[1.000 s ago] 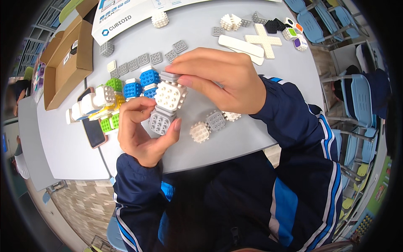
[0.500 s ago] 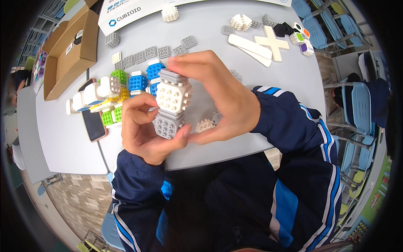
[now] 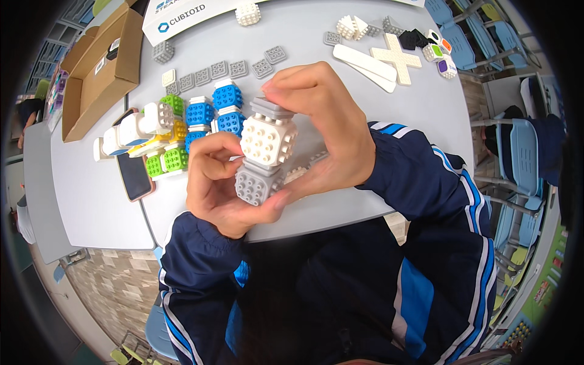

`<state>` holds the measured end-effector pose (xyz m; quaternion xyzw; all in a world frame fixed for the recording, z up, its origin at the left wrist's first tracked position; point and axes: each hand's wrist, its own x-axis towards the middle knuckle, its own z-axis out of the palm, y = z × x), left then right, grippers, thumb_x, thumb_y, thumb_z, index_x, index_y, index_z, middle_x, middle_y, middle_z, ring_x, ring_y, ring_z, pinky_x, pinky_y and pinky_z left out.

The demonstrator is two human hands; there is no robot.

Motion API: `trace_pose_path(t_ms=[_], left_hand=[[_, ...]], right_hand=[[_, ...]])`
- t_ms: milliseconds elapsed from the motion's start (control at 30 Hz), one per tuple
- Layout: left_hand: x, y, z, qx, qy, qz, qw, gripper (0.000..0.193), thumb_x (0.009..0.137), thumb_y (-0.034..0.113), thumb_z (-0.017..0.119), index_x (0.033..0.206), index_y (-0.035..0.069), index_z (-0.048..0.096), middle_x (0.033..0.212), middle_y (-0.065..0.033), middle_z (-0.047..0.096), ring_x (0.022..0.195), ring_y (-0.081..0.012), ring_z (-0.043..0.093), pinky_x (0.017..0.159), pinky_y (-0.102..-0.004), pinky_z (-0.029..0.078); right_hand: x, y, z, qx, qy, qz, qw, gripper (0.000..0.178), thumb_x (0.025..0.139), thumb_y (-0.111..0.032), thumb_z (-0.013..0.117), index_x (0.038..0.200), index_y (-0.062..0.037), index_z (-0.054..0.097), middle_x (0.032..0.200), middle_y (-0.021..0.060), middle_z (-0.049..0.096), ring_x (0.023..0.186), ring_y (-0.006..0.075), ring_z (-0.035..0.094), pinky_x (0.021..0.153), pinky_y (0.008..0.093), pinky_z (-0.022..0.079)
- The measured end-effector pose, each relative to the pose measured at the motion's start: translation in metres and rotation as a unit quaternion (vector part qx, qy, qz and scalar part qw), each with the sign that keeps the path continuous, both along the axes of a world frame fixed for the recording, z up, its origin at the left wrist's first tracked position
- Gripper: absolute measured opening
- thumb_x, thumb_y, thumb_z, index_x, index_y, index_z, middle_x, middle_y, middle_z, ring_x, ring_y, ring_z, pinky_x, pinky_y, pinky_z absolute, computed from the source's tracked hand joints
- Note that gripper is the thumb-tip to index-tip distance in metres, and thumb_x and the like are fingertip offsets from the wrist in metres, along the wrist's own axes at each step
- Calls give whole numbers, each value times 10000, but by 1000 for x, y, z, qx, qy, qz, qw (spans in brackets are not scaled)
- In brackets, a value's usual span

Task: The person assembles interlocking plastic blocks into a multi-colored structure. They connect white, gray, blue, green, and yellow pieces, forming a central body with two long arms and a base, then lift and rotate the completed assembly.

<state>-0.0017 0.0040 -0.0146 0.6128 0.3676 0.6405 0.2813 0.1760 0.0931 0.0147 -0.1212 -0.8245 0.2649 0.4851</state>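
Note:
Between my two hands is a stack of studded building blocks: a white cube (image 3: 266,141) sits above a grey cube (image 3: 253,185). Flat grey connector plates (image 3: 268,109) cap the top, and another grey layer lies between the cubes. My left hand (image 3: 210,182) is closed on the lower left side, its thumb along the grey cube. My right hand (image 3: 337,125) spans the stack, fingertips on the top plates and thumb near the bottom. Just beyond my left hand stand blue studded cubes (image 3: 227,95) joined by white plates. Behind my right hand, a studded piece is mostly hidden.
Left of my hands is a green, yellow and white block assembly (image 3: 159,125) beside a phone (image 3: 135,176). Grey connector plates (image 3: 219,69) lie in a row farther back. White strips (image 3: 365,66) and a white cross piece (image 3: 398,59) lie right. An open cardboard box (image 3: 100,79) stands far left.
Both hands have shifted slightly right with the block stack, which leans a little more. More of the blue cubes shows beside it.

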Motion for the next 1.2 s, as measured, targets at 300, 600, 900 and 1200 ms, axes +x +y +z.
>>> trace_pose_path(t_ms=[300, 600, 900, 1200], left_hand=[[3, 2, 0, -41, -38, 4, 998, 602, 594, 95, 928, 871, 57, 395, 1141, -153, 538, 1037, -199, 611, 938, -344, 479], [-4, 2, -1, -45, 35, -9, 998, 593, 598, 94, 915, 865, 52, 387, 1093, -161, 551, 1014, -208, 612, 917, -353, 484], [-5, -3, -2, 5, 55, -42, 998, 542, 590, 147, 883, 818, 29, 405, 1017, -164, 548, 854, -192, 530, 811, -311, 465], [-8, 1, -10, -16, 32, 16, 999, 515, 647, 158, 865, 874, 30, 421, 1120, -160, 539, 968, -190, 549, 905, -327, 456]], right_hand=[[0, 2, 1, -11, -1, 2, 1000, 844, 548, -245, 947, 1235, -14, 514, 1136, 167, 525, 1037, 338, 552, 858, 390, 502], [-1, 1, -3, -2, 2, -2, 1000, 793, 525, -223, 935, 1187, 12, 567, 1090, 154, 550, 970, 309, 567, 786, 372, 509], [3, -10, 3, 30, 5, -13, 999, 739, 489, -208, 914, 1102, 59, 599, 985, 162, 588, 850, 277, 603, 672, 324, 499], [4, 3, 28, 84, -86, -24, 992, 791, 575, -248, 902, 1225, 60, 573, 1122, 202, 596, 942, 358, 627, 803, 396, 536]])
